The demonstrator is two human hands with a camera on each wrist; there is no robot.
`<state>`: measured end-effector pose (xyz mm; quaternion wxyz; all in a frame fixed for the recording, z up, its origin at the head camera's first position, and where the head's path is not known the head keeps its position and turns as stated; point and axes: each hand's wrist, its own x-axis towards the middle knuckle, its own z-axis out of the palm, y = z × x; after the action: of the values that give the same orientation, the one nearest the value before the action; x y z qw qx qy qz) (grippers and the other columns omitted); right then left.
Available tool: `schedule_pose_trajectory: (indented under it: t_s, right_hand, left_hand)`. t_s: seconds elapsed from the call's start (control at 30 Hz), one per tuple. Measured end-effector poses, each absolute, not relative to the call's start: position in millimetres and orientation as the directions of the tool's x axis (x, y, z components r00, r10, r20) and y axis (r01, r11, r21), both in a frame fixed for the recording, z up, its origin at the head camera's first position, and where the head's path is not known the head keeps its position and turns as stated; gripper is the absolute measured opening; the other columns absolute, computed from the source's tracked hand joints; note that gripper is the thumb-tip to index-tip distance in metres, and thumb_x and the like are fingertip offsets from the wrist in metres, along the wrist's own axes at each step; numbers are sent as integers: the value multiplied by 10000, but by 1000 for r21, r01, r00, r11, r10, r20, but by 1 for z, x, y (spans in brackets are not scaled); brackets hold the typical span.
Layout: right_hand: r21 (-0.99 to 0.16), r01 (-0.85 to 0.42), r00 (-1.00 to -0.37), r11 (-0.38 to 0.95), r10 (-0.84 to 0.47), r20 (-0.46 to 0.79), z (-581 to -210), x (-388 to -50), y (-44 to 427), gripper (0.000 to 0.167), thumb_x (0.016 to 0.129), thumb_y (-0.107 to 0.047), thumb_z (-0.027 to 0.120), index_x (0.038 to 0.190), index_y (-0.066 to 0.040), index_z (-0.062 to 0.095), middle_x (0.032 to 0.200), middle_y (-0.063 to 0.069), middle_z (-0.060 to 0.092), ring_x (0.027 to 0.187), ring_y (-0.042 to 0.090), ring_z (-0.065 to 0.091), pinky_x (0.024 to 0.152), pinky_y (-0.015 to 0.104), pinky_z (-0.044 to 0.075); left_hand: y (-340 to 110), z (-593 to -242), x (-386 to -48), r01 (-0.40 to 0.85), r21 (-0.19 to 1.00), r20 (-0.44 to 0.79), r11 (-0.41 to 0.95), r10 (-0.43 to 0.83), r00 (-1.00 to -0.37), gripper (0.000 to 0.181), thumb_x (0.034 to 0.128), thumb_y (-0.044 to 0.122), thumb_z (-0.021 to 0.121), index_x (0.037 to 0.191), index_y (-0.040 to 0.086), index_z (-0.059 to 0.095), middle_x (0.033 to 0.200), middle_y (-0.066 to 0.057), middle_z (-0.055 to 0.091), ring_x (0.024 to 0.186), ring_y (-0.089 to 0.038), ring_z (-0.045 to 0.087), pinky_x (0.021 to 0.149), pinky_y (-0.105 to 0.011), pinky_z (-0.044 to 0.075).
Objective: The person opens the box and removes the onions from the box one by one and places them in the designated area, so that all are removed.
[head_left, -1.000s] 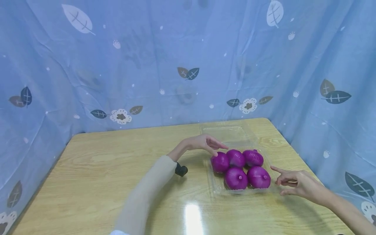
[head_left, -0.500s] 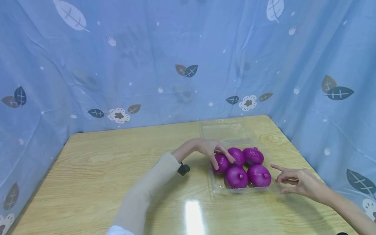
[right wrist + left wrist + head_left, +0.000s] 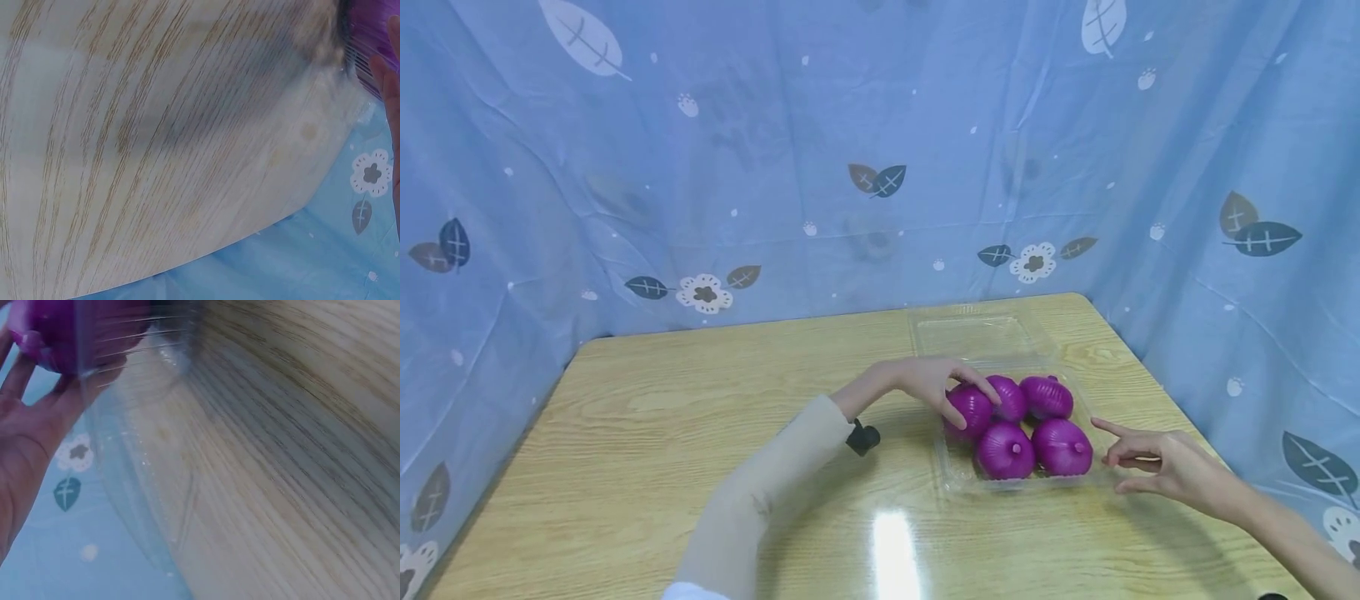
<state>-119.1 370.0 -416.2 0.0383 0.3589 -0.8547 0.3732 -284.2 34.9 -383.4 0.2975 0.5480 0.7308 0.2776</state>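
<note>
Several purple onions sit in a clear plastic container (image 3: 951, 483) right of the table's middle. My left hand (image 3: 927, 382) reaches over the container's left side and grips the back-left onion (image 3: 973, 408) between thumb and fingers. In the left wrist view that onion (image 3: 115, 328) shows behind the clear container wall, partly cut off by the frame. Beside the container's right side is my right hand (image 3: 1180, 473), its index finger extended towards the rim and the other fingers loosely bent, holding nothing. Whether it touches the plastic cannot be told.
The container's clear lid (image 3: 973, 336) lies folded open behind it on the wooden table (image 3: 700, 417). A blue patterned curtain (image 3: 737, 167) hangs behind the table and along both sides. A small black device (image 3: 862, 437) is by my left wrist.
My left hand has come forward and down from above the back-left onion, and its thumb and fingers have closed round it. The onion has shifted slightly right. My right hand has stayed in place.
</note>
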Motion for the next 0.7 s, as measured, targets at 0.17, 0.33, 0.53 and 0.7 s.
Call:
schedule_pose_trajectory:
  t_s: [0.17, 0.33, 0.53, 0.7]
  right_hand:
    - [-571, -658, -734, 491, -586, 343, -416, -119, 369, 338, 660, 19, 820, 915, -148, 675, 1420, -235, 404, 1027, -80, 563, 797, 100, 496]
    - [-547, -670, -729, 502, -585, 356, -416, -119, 368, 357, 645, 27, 824, 904, -164, 670, 1418, -235, 412, 956, -52, 583, 795, 89, 491]
    - [-577, -657, -736, 486, -580, 349, -417, -118, 367, 350, 655, 30, 820, 897, -163, 657, 1409, -228, 427, 1028, -83, 558, 811, 89, 486]
    - [-515, -683, -723, 518, -582, 374, -418, -118, 369, 382, 639, 19, 833, 910, -188, 662, 1410, -224, 434, 900, -38, 589, 798, 70, 479]
  left_hand:
    - [26, -384, -283, 461, 869, -69, 182, 966, -251, 529, 912, 183, 638, 1416, 153, 482, 1476, -16, 414, 1253, -92, 455, 994, -319, 460]
    - [18, -385, -277, 309, 935, -68, 172, 945, -319, 473, 940, 219, 580, 1405, 215, 496, 1435, 76, 444, 1172, -117, 525, 820, -472, 557]
    - [13, -385, -269, 212, 964, -76, 159, 932, -354, 475, 941, 196, 588, 1407, 231, 498, 1434, 113, 434, 1169, -120, 538, 817, -468, 561]
    - [12, -387, -262, 134, 987, -24, 89, 906, -422, 457, 944, 117, 581, 1392, 131, 493, 1360, 8, 494, 1089, -171, 604, 840, -546, 530]
